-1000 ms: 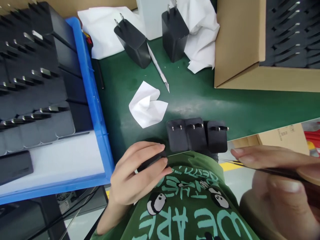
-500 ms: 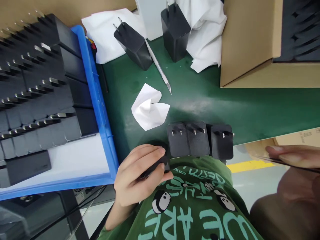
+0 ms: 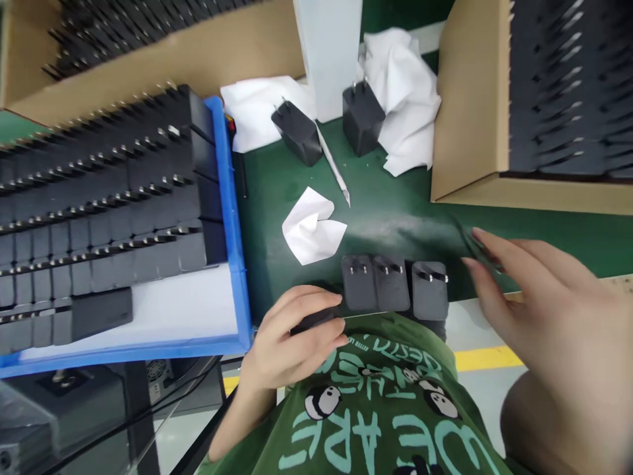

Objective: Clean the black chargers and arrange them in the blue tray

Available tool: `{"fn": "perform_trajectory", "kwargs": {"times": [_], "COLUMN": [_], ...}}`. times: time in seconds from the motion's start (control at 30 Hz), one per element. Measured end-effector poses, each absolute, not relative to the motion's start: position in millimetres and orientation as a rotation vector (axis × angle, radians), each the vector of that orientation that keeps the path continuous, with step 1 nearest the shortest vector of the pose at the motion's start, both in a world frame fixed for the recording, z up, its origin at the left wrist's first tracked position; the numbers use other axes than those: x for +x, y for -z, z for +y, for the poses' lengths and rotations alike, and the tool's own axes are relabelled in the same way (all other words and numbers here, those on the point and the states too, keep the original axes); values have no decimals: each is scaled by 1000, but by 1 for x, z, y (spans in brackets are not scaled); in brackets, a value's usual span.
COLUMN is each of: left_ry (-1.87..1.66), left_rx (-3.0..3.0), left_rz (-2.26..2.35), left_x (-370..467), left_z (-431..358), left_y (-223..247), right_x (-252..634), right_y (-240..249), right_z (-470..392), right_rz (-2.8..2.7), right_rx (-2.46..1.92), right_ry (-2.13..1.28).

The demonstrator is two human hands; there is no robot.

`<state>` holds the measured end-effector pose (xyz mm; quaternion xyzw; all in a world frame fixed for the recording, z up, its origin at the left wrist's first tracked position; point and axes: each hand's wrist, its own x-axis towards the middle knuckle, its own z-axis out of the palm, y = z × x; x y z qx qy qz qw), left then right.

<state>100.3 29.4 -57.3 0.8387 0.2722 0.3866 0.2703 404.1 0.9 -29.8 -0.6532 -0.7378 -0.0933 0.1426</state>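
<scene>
At the table's near edge, my left hand [image 3: 297,336] is closed around a black charger [image 3: 314,319], which its fingers largely cover. My right hand [image 3: 539,290], blurred by motion, pinches thin dark tweezers [image 3: 481,249] above the right part of the table. Between the hands, three black plug chargers stand prongs up along the edge: one [image 3: 359,284] beside another [image 3: 390,284], and a third [image 3: 429,293] slightly apart to the right. A folded white wiping cloth [image 3: 314,231] lies beyond my left hand. Past it rests a craft knife [image 3: 335,165], its blade pointing toward me.
A blue tray [image 3: 230,218] at left holds rows of black chargers. Two chargers [image 3: 297,132] [image 3: 363,119] stand at the back near crumpled white cloths [image 3: 408,99]. Cardboard boxes [image 3: 467,112] [image 3: 173,69] full of chargers stand at the right and back left.
My right hand has come in from the right edge with the tweezers, moving left and up over the table. My left hand keeps its hold on the charger. The camera view has shifted.
</scene>
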Motion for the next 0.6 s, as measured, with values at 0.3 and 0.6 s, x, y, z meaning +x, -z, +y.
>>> {"fn": "perform_trajectory", "kwargs": {"times": [0.3, 0.6], "left_ry": [-971, -1300], "left_rx": [1989, 1885], "left_rz": [1270, 1275], "left_x": [98, 101], "left_z": [5, 6], "left_y": [68, 26], "right_x": [317, 327], "right_y": [20, -9], "right_z": [-8, -14], "right_rz": [-2410, -2217], "right_rx": [-1097, -1017], "right_ry": [-75, 38]}}
